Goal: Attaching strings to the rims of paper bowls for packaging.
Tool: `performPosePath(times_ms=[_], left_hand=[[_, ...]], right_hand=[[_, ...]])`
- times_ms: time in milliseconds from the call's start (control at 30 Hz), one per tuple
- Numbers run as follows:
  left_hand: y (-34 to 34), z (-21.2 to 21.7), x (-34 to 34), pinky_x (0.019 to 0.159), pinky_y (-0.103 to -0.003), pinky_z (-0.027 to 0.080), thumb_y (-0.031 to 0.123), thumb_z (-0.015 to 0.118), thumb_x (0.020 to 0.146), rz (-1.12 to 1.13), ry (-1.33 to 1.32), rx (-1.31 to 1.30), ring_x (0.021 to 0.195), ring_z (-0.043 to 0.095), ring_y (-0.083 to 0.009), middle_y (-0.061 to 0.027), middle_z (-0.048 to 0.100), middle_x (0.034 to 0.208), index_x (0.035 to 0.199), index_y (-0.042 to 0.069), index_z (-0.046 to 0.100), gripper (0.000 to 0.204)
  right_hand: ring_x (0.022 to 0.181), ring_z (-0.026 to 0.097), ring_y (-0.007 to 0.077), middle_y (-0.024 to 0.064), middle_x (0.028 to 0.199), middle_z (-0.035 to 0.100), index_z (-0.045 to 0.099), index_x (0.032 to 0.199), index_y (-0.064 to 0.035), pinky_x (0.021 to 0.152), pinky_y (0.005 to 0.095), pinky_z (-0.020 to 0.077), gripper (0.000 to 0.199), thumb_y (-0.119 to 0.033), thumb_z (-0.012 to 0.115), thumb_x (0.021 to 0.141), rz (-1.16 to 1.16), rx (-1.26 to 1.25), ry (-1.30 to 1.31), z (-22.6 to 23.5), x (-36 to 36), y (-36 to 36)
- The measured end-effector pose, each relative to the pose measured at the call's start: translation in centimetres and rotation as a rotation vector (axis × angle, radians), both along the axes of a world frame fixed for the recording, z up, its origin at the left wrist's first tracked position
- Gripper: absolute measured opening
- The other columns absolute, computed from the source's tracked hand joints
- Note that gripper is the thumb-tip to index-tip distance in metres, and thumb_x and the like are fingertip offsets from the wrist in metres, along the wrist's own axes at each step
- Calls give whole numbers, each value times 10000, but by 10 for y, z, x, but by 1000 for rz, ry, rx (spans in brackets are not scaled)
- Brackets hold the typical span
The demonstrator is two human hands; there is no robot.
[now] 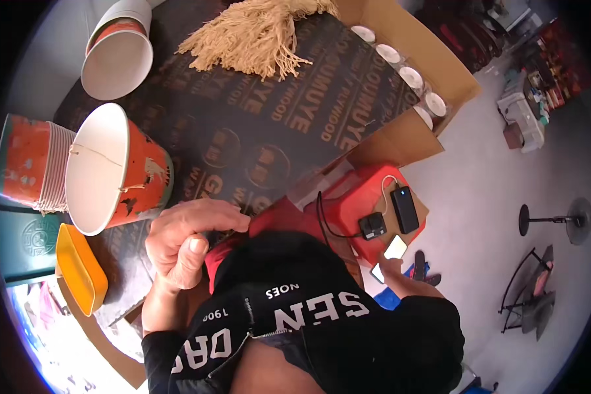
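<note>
Head view: a wide orange-and-white paper bucket point(115, 172) with a string handle lies on its side on the dark printed board point(256, 125), mouth toward the person, just up-left of the left hand point(187, 240), which is curled loosely, empty. The right hand point(393, 264), well apart, holds a white phone point(394, 247).

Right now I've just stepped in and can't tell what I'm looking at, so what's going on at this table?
A person in a black top leans over a dark board table. The left hand rests curled at the table's near edge, beside an orange paper bucket lying on its side with a string handle. The right hand holds a phone low by a red stool. A stack of buckets and a bundle of tan string lie farther off.
</note>
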State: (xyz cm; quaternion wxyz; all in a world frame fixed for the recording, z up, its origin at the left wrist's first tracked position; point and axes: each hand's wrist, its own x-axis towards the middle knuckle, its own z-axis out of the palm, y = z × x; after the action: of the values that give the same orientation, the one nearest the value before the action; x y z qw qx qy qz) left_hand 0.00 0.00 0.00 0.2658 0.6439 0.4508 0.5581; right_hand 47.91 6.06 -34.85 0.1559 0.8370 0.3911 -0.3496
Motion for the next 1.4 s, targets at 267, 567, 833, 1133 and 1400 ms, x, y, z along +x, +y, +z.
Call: performPosePath(times_ms=[267, 567, 833, 1133, 1400], left_hand=[[-4, -3, -5, 761, -388, 564, 207, 541, 988, 20, 34, 39, 816, 717, -311, -183, 722, 901, 960, -62, 696, 311], [-21, -8, -4, 679, -347, 523, 110, 561, 993, 61, -30, 25, 745, 686, -265, -145, 701, 858, 972, -40, 681, 194], [-39, -5, -9, 634, -362, 517, 82, 552, 981, 138, -17, 27, 702, 676, -283, -143, 687, 818, 944, -31, 675, 171], [-85, 51, -37, 669, -374, 563, 159, 559, 962, 329, 271, 134, 742, 707, -306, -129, 709, 799, 908, -6, 698, 222], [-76, 111, -92, 883, -337, 507, 64, 549, 977, 649, 456, -51, 964, 654, -240, -137, 681, 991, 1038, -26, 666, 160]], right_hand=[[899, 674, 266, 208, 1009, 694, 563, 1180, 136, 766, 399, 539, 868, -667, 611, 855, 359, -16, 99, -41, -57, 64], [814, 659, 232, 188, 944, 701, 612, 1113, 104, 698, 372, 524, 796, -654, 603, 869, 704, -284, 237, -20, -109, 75], [738, 646, 201, 169, 886, 707, 655, 1053, 76, 639, 348, 511, 741, -642, 596, 882, 868, -565, 279, 21, -129, 78], [653, 630, 167, 148, 820, 714, 704, 985, 44, 572, 321, 496, 689, -629, 588, 896, 1001, -907, 330, 58, -68, 130], [573, 520, 53, 5, 644, 590, 676, 853, 9, 528, 214, 408, 177, -70, 557, 958, 1195, -154, 1490, 329, -283, 123]])
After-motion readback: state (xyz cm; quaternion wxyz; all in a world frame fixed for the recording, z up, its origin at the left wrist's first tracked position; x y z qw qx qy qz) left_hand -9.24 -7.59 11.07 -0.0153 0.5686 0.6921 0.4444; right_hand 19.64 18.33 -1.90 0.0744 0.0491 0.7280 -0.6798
